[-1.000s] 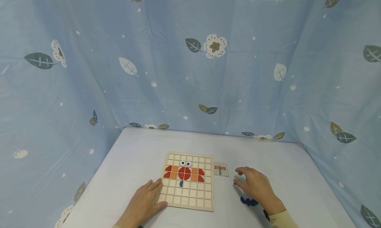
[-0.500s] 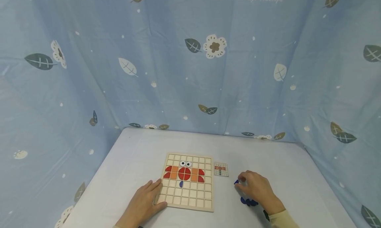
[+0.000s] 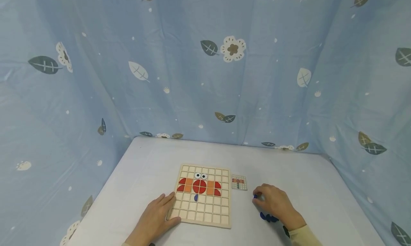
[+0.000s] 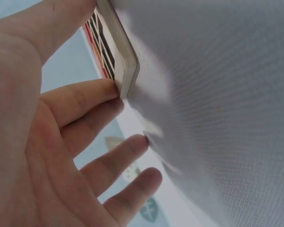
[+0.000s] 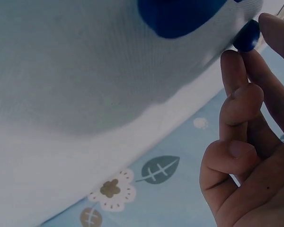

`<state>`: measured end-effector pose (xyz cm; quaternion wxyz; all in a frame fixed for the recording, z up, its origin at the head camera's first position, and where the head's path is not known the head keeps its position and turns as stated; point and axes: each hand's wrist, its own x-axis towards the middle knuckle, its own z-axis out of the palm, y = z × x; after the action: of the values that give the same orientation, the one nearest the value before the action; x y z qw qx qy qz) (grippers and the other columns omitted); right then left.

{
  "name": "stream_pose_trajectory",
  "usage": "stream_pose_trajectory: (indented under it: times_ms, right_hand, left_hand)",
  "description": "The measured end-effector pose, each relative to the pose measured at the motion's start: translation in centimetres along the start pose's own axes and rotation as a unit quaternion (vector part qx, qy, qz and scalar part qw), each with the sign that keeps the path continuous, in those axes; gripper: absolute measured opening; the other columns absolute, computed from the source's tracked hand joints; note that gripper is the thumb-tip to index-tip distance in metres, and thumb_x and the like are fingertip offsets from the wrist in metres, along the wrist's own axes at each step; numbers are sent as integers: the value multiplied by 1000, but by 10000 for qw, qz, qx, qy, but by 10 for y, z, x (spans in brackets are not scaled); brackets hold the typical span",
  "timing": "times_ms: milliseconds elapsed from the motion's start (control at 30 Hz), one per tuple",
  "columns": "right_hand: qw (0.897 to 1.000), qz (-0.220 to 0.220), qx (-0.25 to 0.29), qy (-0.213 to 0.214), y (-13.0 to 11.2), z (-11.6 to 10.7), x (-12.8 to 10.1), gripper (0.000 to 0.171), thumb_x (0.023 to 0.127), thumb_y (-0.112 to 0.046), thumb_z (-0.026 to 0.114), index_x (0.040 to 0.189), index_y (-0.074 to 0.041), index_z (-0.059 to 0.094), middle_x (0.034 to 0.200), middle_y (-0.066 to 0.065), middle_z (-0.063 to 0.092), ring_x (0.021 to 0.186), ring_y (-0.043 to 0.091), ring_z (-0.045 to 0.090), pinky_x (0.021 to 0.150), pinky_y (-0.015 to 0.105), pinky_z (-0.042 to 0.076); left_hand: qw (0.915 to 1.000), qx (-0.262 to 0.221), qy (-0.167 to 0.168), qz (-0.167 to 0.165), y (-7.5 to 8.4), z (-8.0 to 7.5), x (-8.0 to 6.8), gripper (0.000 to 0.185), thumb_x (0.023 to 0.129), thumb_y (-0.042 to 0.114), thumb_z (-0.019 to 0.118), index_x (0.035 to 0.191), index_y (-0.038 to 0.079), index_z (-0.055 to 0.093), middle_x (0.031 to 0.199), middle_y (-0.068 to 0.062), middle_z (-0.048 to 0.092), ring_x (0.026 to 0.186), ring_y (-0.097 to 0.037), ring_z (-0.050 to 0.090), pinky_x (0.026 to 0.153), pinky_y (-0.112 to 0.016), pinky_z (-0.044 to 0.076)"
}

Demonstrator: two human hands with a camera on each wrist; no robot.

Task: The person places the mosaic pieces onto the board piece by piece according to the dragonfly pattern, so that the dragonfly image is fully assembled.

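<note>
The right hand (image 3: 276,203) has closed its fingertips on a blue piece (image 5: 246,35).

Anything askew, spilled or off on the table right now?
Nothing stands out. The board lies flat, its tiles seated in the grid, with the left hand against its near-left corner. The small card lies flat beside it. The right hand pinches a blue piece; more blue pieces lie under the hand.

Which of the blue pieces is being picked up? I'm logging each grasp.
The small dark blue wooden piece pinched in the right hand, beside the table's loose blue pieces; another blue piece sits in the wooden grid board.
</note>
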<state>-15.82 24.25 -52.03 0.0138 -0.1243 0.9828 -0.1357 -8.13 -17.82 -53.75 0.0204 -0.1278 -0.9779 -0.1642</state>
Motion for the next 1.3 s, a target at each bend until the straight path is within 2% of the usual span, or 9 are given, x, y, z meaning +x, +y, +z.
stream_pose_trajectory:
  times_ms: [333,633,900,1300]
  right_hand:
    - [10000,42,-25,-37,1,-4,0,24,75,-28,90,95,-23,77,85,-16,65,82,9,65,73,38,59]
    - [9998,171,-56,-84,1,-6,1,25,74,-31,90,91,-18,77,84,-10,66,78,13,64,67,38,58]
    - [9998,47,-113,-148,-1,-3,2,24,74,-27,90,93,-20,77,84,-12,65,81,12,65,72,39,59]
    - [9995,114,28,-306,-1,-3,4,21,76,-24,88,93,-19,78,83,-12,66,84,13,65,78,42,60]
  left_hand:
    - [10000,13,7,-69,1,-2,0,78,81,55,79,137,2,63,147,-10,56,134,-42,50,108,-58,43]
    - [10000,42,55,-18,0,0,1,78,81,55,78,136,2,63,146,-11,56,133,-42,51,108,-58,44]
    - [10000,7,43,6,0,0,0,79,81,55,79,136,2,63,146,-11,56,133,-42,51,107,-58,44]
    - [10000,-23,19,-11,1,-1,-1,78,81,55,78,136,2,63,146,-11,56,134,-42,50,108,-58,43]
